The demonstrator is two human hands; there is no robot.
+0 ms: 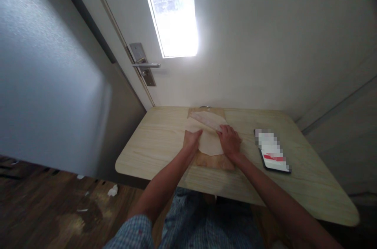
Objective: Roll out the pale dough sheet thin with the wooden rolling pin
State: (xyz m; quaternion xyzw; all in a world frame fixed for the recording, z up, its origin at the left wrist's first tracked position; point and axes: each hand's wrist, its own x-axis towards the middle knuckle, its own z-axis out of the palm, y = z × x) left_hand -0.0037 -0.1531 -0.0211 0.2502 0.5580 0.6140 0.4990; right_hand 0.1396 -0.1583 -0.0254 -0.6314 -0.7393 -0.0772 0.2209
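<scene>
A pale, thin round sheet (pixel 210 147) lies on a brown, paper-like piece (pixel 215 161) on the wooden table; whether it is paper or dough I cannot tell. Its far part has a slanting folded flap (pixel 206 118). My left hand (pixel 193 140) grips the sheet's left side, thumb on top and the other fingers hidden. On the right side, my right hand (pixel 230 139) is closed on the sheet, its curled fingers over the lower end of the flap and its thumb pointing inward.
A phone (pixel 272 151) with a lit, blurred screen lies to the right on the table (pixel 306 170). Behind the table stands a door with a metal handle (pixel 147 65) and a bright window pane (pixel 176 25). White scraps (pixel 112 190) lie on the floor at left.
</scene>
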